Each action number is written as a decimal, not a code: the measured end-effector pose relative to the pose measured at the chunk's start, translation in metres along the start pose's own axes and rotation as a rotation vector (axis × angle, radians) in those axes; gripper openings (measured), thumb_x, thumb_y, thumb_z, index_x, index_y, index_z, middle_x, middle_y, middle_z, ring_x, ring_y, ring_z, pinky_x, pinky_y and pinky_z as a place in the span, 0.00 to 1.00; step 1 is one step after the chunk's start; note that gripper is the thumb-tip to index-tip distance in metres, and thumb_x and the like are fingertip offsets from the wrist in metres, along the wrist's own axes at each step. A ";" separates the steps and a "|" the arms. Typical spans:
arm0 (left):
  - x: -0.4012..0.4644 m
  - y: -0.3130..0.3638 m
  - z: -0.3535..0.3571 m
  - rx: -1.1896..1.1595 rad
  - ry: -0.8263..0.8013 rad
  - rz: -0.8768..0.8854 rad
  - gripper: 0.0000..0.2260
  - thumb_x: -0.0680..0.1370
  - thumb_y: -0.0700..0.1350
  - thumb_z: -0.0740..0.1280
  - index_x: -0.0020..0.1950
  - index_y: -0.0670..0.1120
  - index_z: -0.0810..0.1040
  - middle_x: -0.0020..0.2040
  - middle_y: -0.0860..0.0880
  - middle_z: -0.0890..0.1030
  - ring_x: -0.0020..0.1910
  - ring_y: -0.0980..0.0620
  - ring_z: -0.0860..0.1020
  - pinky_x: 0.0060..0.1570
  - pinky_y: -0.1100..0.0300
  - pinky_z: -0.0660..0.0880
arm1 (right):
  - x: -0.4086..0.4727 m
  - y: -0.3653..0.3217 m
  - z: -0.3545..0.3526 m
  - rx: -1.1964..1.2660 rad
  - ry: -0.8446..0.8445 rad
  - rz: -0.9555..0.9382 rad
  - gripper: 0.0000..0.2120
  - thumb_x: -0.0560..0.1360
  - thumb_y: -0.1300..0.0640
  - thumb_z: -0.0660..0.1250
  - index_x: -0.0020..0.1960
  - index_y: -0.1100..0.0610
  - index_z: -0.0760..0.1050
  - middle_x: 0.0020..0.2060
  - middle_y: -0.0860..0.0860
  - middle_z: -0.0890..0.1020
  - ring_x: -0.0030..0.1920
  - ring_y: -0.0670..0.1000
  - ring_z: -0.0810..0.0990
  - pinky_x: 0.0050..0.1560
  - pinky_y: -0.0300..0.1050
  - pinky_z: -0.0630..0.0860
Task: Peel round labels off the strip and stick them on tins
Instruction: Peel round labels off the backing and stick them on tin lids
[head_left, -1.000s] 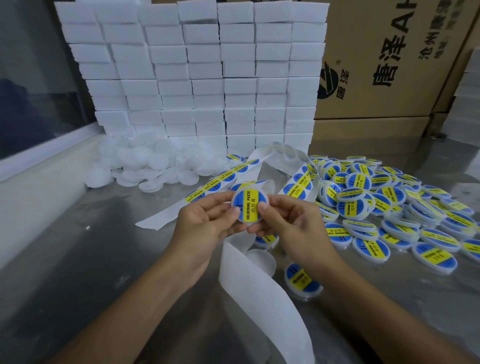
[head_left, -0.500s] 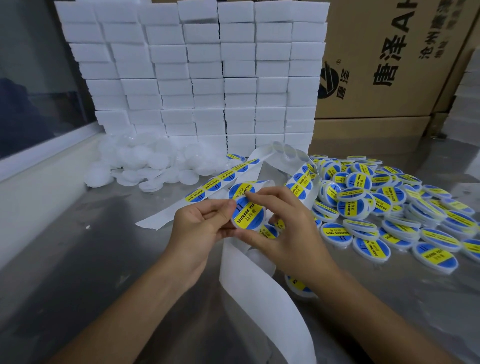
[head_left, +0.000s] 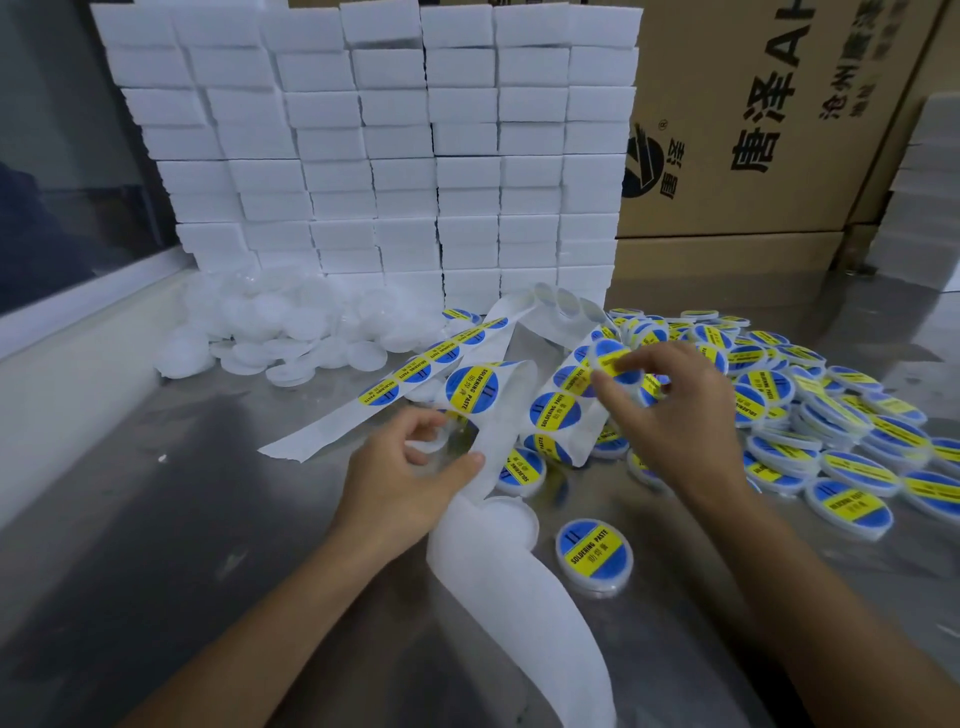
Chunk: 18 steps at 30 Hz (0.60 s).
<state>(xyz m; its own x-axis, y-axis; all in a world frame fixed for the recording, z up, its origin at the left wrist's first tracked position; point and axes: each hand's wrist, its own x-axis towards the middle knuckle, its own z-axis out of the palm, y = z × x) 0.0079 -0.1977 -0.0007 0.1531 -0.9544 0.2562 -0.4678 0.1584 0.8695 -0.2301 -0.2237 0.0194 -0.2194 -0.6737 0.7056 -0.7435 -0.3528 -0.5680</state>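
Fingers (head_left: 602, 387) apparently hold labelled tin (head_left: 613, 361).

A white backing strip (head_left: 511, 431) carrying round blue-and-yellow "SOLDERING PASTE" labels (head_left: 471, 388) is looped left of the labelled tin heap (head_left: 810, 415). One labelled tin (head_left: 594, 552) lies flat below the strip; unlabelled white tins (head_left: 291, 332) are piled farther left.

1. Packing or small-factory workroom, judging by bulk stock.
2. Wall of stacked white boxes (head_left: 395, 156) along the metal workbench (head_left: 156, 519) far edge.
3. Printed shipping cartons (head_left: 753, 130) at far right corner.
4. Heaped labelled tins (head_left: 810, 415) on right side.
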 end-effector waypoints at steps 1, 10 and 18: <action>0.000 -0.002 0.001 0.011 -0.029 -0.015 0.18 0.65 0.52 0.80 0.51 0.58 0.78 0.48 0.59 0.80 0.44 0.59 0.79 0.41 0.68 0.72 | 0.003 0.010 -0.002 -0.075 0.005 0.051 0.10 0.72 0.50 0.75 0.47 0.57 0.82 0.46 0.52 0.82 0.46 0.51 0.79 0.45 0.48 0.74; 0.003 -0.006 -0.001 -0.120 -0.175 -0.095 0.19 0.69 0.33 0.74 0.50 0.55 0.77 0.42 0.52 0.85 0.37 0.54 0.79 0.47 0.61 0.77 | 0.008 0.049 -0.004 -0.290 -0.066 0.240 0.08 0.75 0.59 0.68 0.51 0.61 0.83 0.47 0.59 0.84 0.45 0.60 0.81 0.42 0.50 0.77; -0.002 -0.008 0.005 0.096 -0.213 0.023 0.15 0.67 0.54 0.78 0.51 0.58 0.81 0.45 0.62 0.82 0.41 0.61 0.77 0.44 0.70 0.73 | -0.009 -0.010 0.009 0.091 -0.088 0.016 0.06 0.75 0.59 0.70 0.51 0.55 0.81 0.39 0.42 0.81 0.43 0.46 0.81 0.45 0.42 0.75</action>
<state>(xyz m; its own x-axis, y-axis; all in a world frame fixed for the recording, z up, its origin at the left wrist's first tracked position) 0.0068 -0.1982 -0.0108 -0.0410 -0.9842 0.1722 -0.5515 0.1660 0.8175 -0.2149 -0.2197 0.0153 -0.1714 -0.7327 0.6586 -0.6788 -0.3967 -0.6180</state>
